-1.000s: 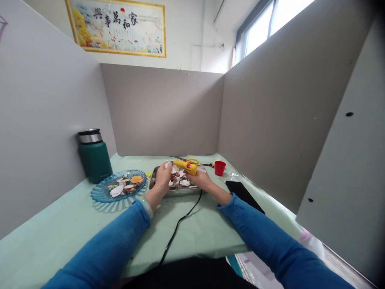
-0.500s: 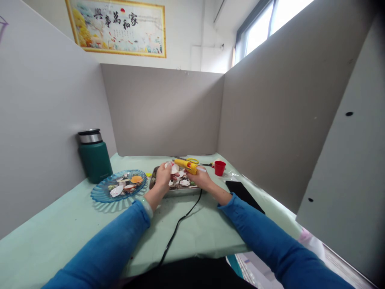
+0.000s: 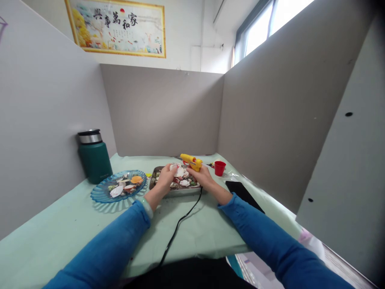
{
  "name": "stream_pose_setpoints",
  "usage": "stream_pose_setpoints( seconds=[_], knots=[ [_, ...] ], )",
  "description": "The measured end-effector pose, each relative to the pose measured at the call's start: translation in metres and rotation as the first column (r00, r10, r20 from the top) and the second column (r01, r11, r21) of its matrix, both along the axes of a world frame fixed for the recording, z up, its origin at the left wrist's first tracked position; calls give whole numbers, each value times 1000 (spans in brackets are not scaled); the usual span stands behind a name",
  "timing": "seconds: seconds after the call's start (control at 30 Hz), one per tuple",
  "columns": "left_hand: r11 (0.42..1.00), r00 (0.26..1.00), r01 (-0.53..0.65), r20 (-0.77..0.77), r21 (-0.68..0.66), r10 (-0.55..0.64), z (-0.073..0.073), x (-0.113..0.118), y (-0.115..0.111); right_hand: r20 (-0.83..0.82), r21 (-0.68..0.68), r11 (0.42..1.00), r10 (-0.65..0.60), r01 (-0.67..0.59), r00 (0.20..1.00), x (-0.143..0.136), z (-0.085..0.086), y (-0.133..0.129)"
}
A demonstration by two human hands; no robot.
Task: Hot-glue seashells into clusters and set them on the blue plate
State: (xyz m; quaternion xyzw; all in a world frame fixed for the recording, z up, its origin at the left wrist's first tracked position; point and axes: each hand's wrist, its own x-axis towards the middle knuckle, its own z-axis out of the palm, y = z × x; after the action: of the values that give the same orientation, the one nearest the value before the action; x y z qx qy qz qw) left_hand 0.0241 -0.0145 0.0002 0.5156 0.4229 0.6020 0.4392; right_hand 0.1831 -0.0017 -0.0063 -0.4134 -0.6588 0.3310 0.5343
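My right hand [image 3: 202, 176] is closed around the handle of a yellow glue gun [image 3: 191, 161], whose front end points up and to the left. Between the fingers of my left hand [image 3: 165, 179] is a pale seashell [image 3: 177, 170], partly covered by the thumb. Both hands are over a metal tray [image 3: 180, 192] full of shells and small stones. A black cord [image 3: 178, 224] runs from near my right hand down across the table to its front edge.
A blue scalloped plate [image 3: 98, 195] with several shells lies to the left, before a green flask [image 3: 95, 160]. On the right are a red cup [image 3: 219, 168] and a black phone-like slab [image 3: 244, 196]. Grey partitions [image 3: 162, 112] enclose the table.
My right hand has turned the glue gun, so its front end has swung up and away from the shell. My left hand still holds the shell, shifted slightly right.
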Motion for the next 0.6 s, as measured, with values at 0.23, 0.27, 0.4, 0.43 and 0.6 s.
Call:
stream_pose_setpoints(
  seconds=[0.23, 0.27, 0.4, 0.43, 0.6],
  knots=[
    [997, 996, 76, -54, -2, -76, -5, -1, 2, -92, -12, 996, 81, -83, 992, 0, 3, -2],
    [996, 994, 90, -57, 3, -90, -5, -1, 2, -88, -19, 996, 83, -85, 993, 0, 4, -3],
    [992, 990, 128, -62, 19, -126, -3, 0, 0, -92, -48, 993, 100, -104, 991, -1, 7, -7],
    [991, 990, 130, -63, 21, -128, -3, 0, -1, -100, -51, 992, 106, -111, 989, -1, 7, -8],
    [989, 986, 146, -85, 39, -142, -3, 1, 0, -137, -57, 990, 119, -128, 983, -2, 8, -9]
  ],
)
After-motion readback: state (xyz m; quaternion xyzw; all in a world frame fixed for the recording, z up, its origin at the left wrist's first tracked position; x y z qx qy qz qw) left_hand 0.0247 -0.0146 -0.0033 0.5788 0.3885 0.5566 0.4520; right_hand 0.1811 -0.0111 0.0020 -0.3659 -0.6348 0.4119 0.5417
